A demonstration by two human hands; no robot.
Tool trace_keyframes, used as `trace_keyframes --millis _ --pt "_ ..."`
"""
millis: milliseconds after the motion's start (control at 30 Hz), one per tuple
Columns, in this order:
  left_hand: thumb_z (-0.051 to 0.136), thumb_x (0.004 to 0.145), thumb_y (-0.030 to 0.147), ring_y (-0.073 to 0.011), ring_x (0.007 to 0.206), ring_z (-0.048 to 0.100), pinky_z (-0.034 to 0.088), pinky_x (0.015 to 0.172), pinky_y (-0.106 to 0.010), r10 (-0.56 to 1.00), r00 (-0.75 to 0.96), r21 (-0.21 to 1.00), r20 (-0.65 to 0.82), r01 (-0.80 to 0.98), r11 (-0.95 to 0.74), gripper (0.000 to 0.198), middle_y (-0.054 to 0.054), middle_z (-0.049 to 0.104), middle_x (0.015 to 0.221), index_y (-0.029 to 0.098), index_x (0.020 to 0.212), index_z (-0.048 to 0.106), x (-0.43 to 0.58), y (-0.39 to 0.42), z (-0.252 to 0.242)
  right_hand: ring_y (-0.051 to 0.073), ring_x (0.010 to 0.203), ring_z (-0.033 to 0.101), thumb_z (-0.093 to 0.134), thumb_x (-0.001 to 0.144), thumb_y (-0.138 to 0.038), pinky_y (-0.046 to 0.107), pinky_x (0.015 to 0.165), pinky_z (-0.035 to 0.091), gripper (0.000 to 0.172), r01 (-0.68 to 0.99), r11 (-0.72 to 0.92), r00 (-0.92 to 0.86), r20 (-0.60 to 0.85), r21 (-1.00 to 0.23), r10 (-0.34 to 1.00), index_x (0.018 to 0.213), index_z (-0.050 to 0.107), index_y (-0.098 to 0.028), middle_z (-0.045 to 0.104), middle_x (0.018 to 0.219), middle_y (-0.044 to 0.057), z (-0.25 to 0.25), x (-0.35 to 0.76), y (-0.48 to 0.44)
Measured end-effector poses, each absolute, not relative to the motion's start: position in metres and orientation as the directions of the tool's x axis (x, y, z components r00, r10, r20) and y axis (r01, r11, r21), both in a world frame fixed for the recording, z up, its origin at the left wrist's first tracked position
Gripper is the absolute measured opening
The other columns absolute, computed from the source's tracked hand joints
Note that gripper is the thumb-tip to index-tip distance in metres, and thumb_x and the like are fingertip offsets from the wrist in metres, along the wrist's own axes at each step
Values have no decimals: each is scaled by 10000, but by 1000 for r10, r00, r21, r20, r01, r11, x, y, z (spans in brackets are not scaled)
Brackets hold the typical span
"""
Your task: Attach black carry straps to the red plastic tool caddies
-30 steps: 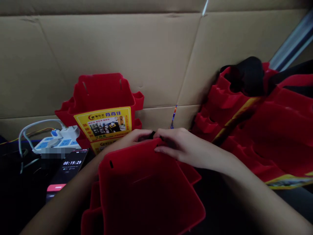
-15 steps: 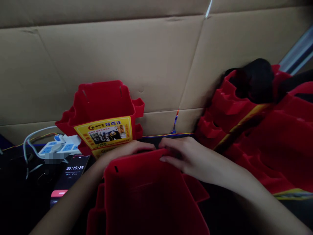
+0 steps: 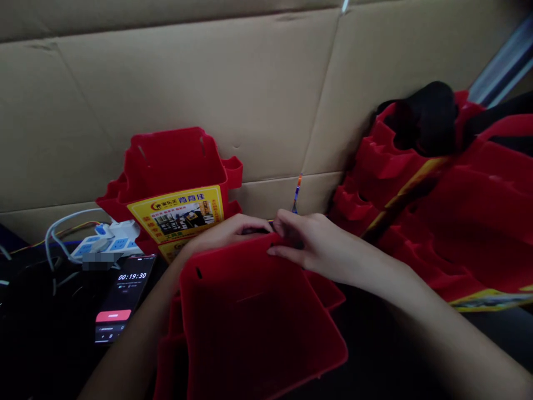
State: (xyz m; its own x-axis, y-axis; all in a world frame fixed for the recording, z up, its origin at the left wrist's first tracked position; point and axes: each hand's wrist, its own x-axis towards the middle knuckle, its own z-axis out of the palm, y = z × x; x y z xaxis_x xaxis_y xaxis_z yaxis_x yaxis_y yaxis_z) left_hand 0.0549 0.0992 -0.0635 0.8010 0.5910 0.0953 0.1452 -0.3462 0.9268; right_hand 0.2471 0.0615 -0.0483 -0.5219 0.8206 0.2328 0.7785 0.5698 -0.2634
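A red plastic tool box (image 3: 258, 311) is tilted toward me in front of my body, its open inside facing me. Narrow slots show near its upper rim, and small side pockets stick out from it. My right hand (image 3: 297, 236) grips the rim at the upper right, thumb on the inner face beside a slot, fingers curled behind the wall. Behind the same rim, my left hand (image 3: 237, 226) bends inward, close to the right fingertips. Its fingertips are partly hidden, and something dark between the hands is too dim to name.
Another red box (image 3: 175, 161) with a yellow label (image 3: 183, 214) stands by the cardboard wall (image 3: 187, 83). More red boxes (image 3: 458, 222) with black straps (image 3: 433, 119) are at right. A phone (image 3: 125, 297) showing a timer lies beside a white power strip (image 3: 108, 241) at left.
The box in front of me has tilted further, so its lower edge now shows. Both hands have risen slightly in view along with the rim. The view has shifted a little.
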Motion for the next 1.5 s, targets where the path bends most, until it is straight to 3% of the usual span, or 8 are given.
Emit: trace_keyframes --millis 233,333,467,600,767,933,1133,1500 --pt "556 785 230 -186 968 567 421 840 -276 648 753 867 112 245 -434 170 -35 661 995 178 914 653 40 104 -71 97 475 401 564 784 -362 232 444 240 268 904 426 -408 357 32 840 620 446 -186 502 601 -15 -51 234 46" --pt "548 786 204 -185 1010 551 406 873 -277 624 766 874 152 191 -447 190 -37 649 1026 184 948 646 44 99 -71 100 524 459 575 780 -307 227 457 286 183 899 438 -407 391 11 826 672 493 -183 540 704 -1 -52 232 42" --pt "556 796 228 -153 869 571 424 739 -229 600 780 902 178 115 -417 165 -33 643 913 154 929 620 52 97 -70 107 609 523 541 796 -233 226 528 365 78 883 462 -400 387 -82 831 738 540 -181 550 838 21 -51 234 42" --pt "568 795 261 -115 739 540 396 653 -205 658 732 910 175 135 -391 162 -7 613 812 148 906 604 49 99 -70 113 634 532 517 797 -191 229 573 390 90 855 493 -424 332 -161 843 719 562 -180 561 786 13 -47 236 43" --pt "543 814 288 -127 787 543 397 678 -220 597 789 888 143 165 -430 190 -31 626 885 156 933 610 43 103 -69 126 678 560 538 787 -197 237 607 413 77 836 511 -436 322 -200 840 754 608 -189 595 807 12 -46 239 44" --pt "544 814 291 -134 827 541 397 712 -236 592 793 906 145 133 -401 193 -38 621 920 165 945 607 43 104 -73 136 767 594 528 801 -194 251 686 442 134 821 547 -482 312 -167 819 818 657 -221 608 918 11 -49 240 43" --pt "573 792 308 -142 846 544 411 750 -256 647 752 946 121 111 -305 204 -28 618 911 172 940 608 44 102 -75 122 771 602 514 812 -203 226 632 448 142 846 526 -461 373 -90 805 804 655 -221 603 950 12 -52 235 37" --pt "551 802 289 -160 937 549 408 811 -288 587 795 914 156 110 -391 208 -48 627 1001 186 975 603 45 97 -71 155 809 580 480 839 -227 244 574 421 172 889 458 -422 410 11 809 806 646 -198 611 919 29 -56 227 29"
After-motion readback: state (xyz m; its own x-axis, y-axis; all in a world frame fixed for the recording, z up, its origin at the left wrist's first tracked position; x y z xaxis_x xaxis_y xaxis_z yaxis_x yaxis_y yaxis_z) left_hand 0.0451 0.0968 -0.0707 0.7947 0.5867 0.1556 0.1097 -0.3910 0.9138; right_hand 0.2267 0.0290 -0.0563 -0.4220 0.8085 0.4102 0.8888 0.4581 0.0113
